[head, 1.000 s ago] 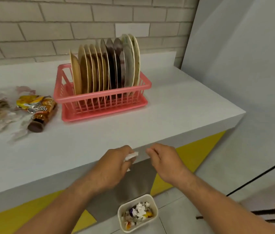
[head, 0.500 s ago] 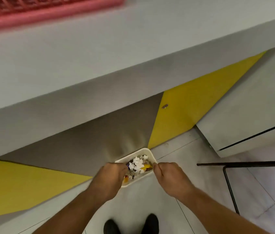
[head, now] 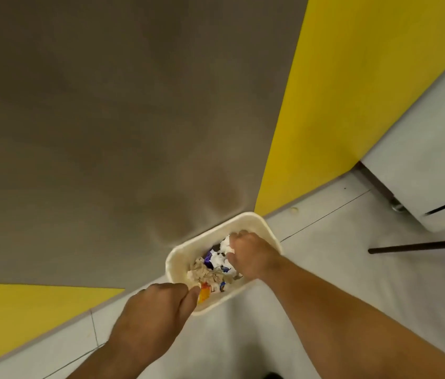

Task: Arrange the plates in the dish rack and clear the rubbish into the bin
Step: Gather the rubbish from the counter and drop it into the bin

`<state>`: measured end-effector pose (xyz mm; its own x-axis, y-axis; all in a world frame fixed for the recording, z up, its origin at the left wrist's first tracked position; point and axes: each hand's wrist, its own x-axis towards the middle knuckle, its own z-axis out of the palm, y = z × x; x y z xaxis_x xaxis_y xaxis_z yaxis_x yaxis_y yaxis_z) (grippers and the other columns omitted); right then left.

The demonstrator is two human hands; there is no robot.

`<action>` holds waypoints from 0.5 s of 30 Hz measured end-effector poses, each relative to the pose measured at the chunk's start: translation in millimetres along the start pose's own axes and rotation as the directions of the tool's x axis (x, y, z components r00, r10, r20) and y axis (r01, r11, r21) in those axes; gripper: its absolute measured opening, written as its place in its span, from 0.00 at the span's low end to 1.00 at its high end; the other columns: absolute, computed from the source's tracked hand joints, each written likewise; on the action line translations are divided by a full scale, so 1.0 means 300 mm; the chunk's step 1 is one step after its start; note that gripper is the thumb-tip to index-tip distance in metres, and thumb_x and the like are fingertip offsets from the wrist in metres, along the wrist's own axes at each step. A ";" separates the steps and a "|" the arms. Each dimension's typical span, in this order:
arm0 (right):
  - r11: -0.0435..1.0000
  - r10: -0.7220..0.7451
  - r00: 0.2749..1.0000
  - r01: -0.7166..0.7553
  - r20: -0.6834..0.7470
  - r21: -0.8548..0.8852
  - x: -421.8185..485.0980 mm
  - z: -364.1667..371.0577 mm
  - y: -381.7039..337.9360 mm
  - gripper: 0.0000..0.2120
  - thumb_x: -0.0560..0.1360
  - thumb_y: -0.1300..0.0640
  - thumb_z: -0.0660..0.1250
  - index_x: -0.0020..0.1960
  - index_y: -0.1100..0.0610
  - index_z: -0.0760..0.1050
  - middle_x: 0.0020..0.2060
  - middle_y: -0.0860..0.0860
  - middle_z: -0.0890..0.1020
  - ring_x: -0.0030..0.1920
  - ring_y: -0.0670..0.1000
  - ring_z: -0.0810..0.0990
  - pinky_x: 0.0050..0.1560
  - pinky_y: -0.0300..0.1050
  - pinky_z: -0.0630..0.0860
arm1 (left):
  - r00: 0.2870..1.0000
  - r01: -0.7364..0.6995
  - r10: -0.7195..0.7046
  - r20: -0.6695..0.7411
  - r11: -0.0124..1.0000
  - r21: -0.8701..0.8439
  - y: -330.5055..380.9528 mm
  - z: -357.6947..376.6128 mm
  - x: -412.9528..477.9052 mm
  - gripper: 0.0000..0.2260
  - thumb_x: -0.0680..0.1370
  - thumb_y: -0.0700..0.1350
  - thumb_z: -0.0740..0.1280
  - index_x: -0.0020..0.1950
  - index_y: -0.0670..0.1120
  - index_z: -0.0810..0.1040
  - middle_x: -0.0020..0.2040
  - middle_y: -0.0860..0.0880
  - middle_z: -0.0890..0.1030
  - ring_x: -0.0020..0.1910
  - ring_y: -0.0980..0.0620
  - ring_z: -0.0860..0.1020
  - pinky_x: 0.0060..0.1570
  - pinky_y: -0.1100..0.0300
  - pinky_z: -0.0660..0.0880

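Rubbish drop under way: both hands at the bin, plates & rack out of shot.

Rubbish (head: 207, 272) (crumpled paper, coloured wrappers) lies inside the cream bin (head: 254, 217), approx. half full, so part of the clearing looks done. The bin stands on the floor (head: 325, 222) against the grey panel (head: 106, 119), with the yellow panel (head: 352, 91) just to its right. Right hand (head: 251, 258) is over the bin's far side, fingers curled down onto a white scrap (head: 225, 246); can't tell if it grips the scrap or has let go. Left hand (head: 158, 310) is at the near rim, fingers curled w/ thumb alongside; nothing visible in it, can't tell if it's pinching anything. Plates, rack & worktop aren't in view, so no call on that half or on what rubbish is left. Est.: this load nearly in.
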<state>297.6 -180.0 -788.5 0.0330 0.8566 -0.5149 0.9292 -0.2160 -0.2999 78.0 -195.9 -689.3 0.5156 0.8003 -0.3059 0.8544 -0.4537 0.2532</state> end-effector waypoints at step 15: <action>0.933 -0.006 0.960 0.105 -0.279 0.343 -0.188 -0.093 0.118 0.23 0.76 0.55 0.64 0.70 0.49 0.68 0.66 0.46 0.74 0.64 0.48 0.73 0.59 0.32 0.63 | 0.967 0.046 0.044 0.252 0.939 -0.342 0.043 0.305 0.336 0.28 0.79 0.55 0.59 0.77 0.53 0.53 0.75 0.53 0.61 0.73 0.52 0.59 0.72 0.54 0.58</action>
<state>338.8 -222.9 -747.4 0.1288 0.9545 -0.2688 0.7442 -0.2722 -0.6100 146.9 -156.9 -800.8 0.5521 0.6553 -0.5155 0.8040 -0.2547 0.5373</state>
